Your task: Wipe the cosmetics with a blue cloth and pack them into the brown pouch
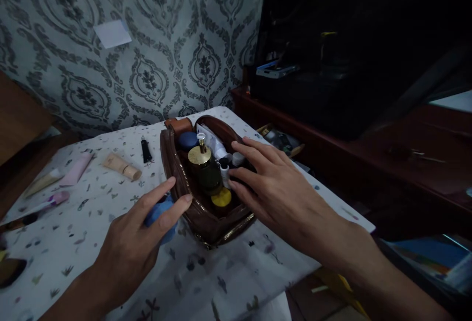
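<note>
A brown toiletry bag (212, 227) stands unzipped on the table. Inside are a dark bottle (209, 173) with a gold pump top, a small white bottle (224, 176) with a black cap, a yellow round item (221, 197), a dark blue round item (188, 140) and a white tube (214, 144). My left hand (136, 235) has two digits stretched apart at the bag's left rim. Behind them shows a crumpled blue thing (167, 222); whether my hidden fingers touch it is unclear. My right hand (273, 188) spreads open over the right rim, fingertips near the small bottle.
Left of the bag lie a black tube (146, 150), a beige tube (121, 166), a pink tube (77, 168) and brushes (44, 204). An open drawer (282, 139) with items sits beyond the table's right edge, below a large dark screen (354, 50). Patterned wallpaper stands behind.
</note>
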The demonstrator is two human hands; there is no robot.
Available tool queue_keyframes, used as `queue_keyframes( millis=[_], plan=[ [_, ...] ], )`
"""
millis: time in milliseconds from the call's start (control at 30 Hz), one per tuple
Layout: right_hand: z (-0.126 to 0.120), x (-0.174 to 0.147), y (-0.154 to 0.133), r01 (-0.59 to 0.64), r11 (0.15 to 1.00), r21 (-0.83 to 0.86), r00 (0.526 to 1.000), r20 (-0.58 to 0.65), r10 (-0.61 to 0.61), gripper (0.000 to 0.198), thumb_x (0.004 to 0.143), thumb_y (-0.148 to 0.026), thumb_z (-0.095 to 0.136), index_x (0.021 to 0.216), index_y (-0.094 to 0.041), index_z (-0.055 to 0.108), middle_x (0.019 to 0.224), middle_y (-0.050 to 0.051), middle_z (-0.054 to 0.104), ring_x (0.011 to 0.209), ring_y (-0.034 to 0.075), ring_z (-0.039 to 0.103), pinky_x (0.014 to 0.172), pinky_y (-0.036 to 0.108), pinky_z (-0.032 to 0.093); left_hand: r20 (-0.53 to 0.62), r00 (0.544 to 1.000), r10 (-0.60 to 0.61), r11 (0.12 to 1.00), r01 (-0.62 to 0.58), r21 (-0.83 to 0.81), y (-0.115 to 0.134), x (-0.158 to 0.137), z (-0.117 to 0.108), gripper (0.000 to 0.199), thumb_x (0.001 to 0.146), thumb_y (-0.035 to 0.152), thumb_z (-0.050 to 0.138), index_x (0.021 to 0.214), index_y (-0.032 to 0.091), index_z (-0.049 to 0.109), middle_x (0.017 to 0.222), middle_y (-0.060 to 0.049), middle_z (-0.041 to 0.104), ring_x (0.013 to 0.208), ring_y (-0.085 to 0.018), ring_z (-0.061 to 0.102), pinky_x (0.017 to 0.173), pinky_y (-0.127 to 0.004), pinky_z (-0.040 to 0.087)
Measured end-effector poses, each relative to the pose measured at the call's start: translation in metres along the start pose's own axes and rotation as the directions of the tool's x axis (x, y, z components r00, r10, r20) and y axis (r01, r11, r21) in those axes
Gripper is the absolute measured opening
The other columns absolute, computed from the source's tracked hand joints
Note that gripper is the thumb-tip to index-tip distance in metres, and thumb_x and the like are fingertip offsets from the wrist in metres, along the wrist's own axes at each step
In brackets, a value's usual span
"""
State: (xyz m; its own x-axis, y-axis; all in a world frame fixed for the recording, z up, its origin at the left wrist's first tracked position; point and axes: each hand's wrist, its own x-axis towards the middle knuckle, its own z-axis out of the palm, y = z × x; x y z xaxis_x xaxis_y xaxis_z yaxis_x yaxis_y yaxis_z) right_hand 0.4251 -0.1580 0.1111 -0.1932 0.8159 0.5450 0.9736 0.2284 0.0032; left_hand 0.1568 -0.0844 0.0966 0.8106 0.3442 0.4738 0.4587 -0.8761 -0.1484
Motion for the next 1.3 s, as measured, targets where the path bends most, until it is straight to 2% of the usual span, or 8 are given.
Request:
queue_keyframes(
  millis=[333,500,667,733,833,967,1167,1300],
  plan=[
    [-0.012,-0.015,-0.020,0.114,0.930,0.350,0.942,-0.336,0.011,0.015,0.092,-0.014,0.058,0.094,-0.021,0.071,0.109,0.010,0.072,0.111,0.027,0.066,0.092,0.044,0.056,-0.018,1.000,0.016,0.999,-0.016,0.031,0.002,0.002,0.008,0.085,0.083,-0.008,0.031,0.156,0.036,0.025,0.152,-0.012,0.044,0.116,-0.025,0.063,0.058,-0.022,0.055],
    [-0.007,-0.019,-0.063,0.283,0.786,0.549,0.959,-0.170,-0.226,0.020,0.097,-0.021,0.053,0.085,-0.017,0.069,0.078,0.005,0.071,0.087,0.017,0.067,0.081,0.031,0.056,-0.039,0.998,0.052,0.998,-0.053,-0.022,0.001,0.004,0.012,0.079,0.084,-0.005,0.034,0.155,0.030,0.026,0.156,-0.012,0.039,0.124,-0.023,0.058,0.075,-0.026,0.058],
    [0.040,-0.011,-0.097,0.396,0.636,0.663,0.892,-0.112,-0.439,0.038,0.099,-0.034,0.049,0.067,-0.018,0.062,0.063,0.001,0.064,0.070,0.015,0.060,0.070,0.028,0.050,-0.044,0.997,-0.065,0.997,0.063,-0.044,-0.015,-0.016,0.030,0.070,0.088,0.001,0.036,0.151,0.030,0.032,0.151,-0.012,0.043,0.122,-0.025,0.059,0.066,-0.025,0.058],
    [0.064,-0.006,-0.107,0.321,0.496,0.807,0.895,-0.087,-0.437,0.040,0.098,-0.037,0.051,0.064,-0.018,0.061,0.059,0.000,0.062,0.068,0.013,0.059,0.067,0.024,0.048,0.021,0.987,-0.159,0.986,0.160,-0.048,-0.033,-0.033,0.041,0.063,0.088,0.004,0.037,0.147,0.027,0.037,0.145,-0.013,0.048,0.115,-0.027,0.063,0.067,-0.029,0.059],
    [0.095,0.001,-0.120,-0.043,0.294,0.955,0.930,0.146,-0.337,0.047,0.094,-0.050,0.054,0.061,-0.017,0.062,0.057,0.000,0.060,0.060,0.011,0.056,0.063,0.023,0.046,0.104,0.951,-0.292,0.951,0.300,-0.070,-0.068,-0.062,0.056,0.045,0.091,0.012,0.038,0.133,0.024,0.049,0.141,-0.013,0.049,0.102,-0.024,0.066,0.063,-0.029,0.057],
    [0.120,0.006,-0.132,-0.504,0.019,0.863,0.834,0.492,-0.251,0.059,0.088,-0.066,0.054,0.064,-0.013,0.068,0.060,0.003,0.064,0.056,0.011,0.054,0.058,0.023,0.044,0.150,0.881,-0.448,0.867,0.469,-0.167,-0.110,-0.094,0.062,0.033,0.091,0.018,0.039,0.118,0.022,0.058,0.126,-0.008,0.057,0.097,-0.022,0.065,0.079,-0.035,0.058],
    [0.140,0.021,-0.152,-0.559,-0.221,0.799,0.828,0.554,-0.090,0.056,0.078,-0.066,0.064,0.056,-0.015,0.066,0.055,0.005,0.064,0.049,0.011,0.052,0.051,0.024,0.041,0.153,0.778,-0.609,0.751,0.628,-0.205,-0.147,-0.097,0.066,0.037,0.084,0.011,0.043,0.115,0.020,0.060,0.118,-0.007,0.058,0.106,-0.021,0.061,0.096,-0.037,0.052],
    [0.154,0.041,-0.177,-0.526,-0.244,0.814,0.841,0.541,-0.008,0.054,0.079,-0.063,0.064,0.054,-0.016,0.064,0.052,0.003,0.063,0.048,0.011,0.052,0.051,0.024,0.039,0.198,0.732,-0.652,0.743,0.669,-0.025,-0.161,-0.075,0.071,0.050,0.086,0.007,0.042,0.134,0.019,0.052,0.133,-0.011,0.053,0.122,-0.025,0.053,0.096,-0.036,0.052]
  ],
)
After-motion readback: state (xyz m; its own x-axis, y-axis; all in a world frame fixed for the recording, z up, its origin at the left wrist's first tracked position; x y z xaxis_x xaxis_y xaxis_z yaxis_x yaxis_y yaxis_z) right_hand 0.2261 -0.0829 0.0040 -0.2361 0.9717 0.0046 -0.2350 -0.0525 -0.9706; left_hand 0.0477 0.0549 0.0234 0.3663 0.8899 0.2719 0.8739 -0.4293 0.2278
